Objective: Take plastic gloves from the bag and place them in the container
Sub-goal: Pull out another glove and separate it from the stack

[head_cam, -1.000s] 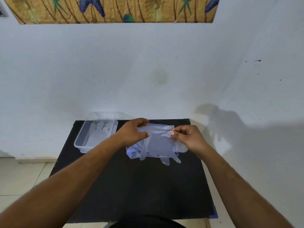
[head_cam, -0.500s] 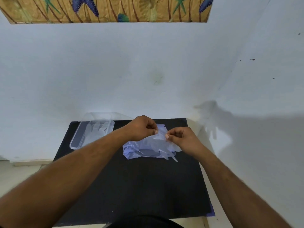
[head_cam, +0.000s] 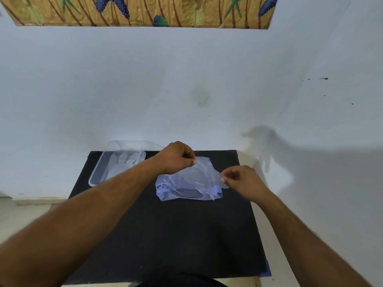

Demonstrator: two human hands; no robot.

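At the far middle of the black table [head_cam: 165, 235], you have a glove [head_cam: 204, 172] pinched between both hands over the bag [head_cam: 186, 190].

Your left hand [head_cam: 176, 158] is closed to a tight pinch on the film's far corner, and your right hand [head_cam: 241, 179] is closed just as narrowly on its near-right edge, so the sheet stretches between them along a line from about ten o'clock to four o'clock. The bag lies flat directly under that span, crumpled, with more gloves seemingly inside. The container [head_cam: 97, 175] sits at about nine to ten o'clock from the grip, at the table's far-left corner, with pale gloves already lying in it. Your left hand is the nearer one to it, so the carry probably runs leftward, led by that hand. I cannot tell whether the sheet is fully clear of the bag's mouth.
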